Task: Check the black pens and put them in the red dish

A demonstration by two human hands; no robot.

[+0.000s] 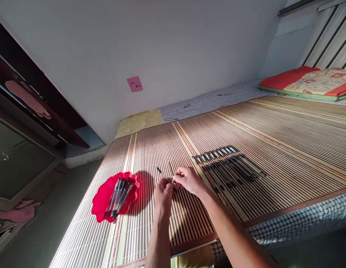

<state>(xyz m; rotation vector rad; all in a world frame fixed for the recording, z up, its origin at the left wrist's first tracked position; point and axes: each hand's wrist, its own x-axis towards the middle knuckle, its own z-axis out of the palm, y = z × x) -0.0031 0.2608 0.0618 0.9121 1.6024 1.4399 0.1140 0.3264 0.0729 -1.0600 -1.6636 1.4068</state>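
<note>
My left hand (162,191) is closed around a clear pen (163,173) with a dark end, which points up and away to the left. Right beside it, my right hand (188,181) is closed in a pinch, its fingertips almost meeting those of the left. A thin dark stick-like shape (170,167) shows just beyond the fingers; whether it is held or is a shadow, I cannot tell. To the left, a red scalloped plate (99,203) bears several capped pens (119,196). On the right lie a row of pen caps (214,153) and several dark, slim pen parts (234,172).
Everything lies on a striped bamboo mat (150,230) spread over a bed. A folded red and floral quilt (307,83) rests at the far right. The wall behind carries a pink note (134,84). The bed's left edge drops to the floor (75,193).
</note>
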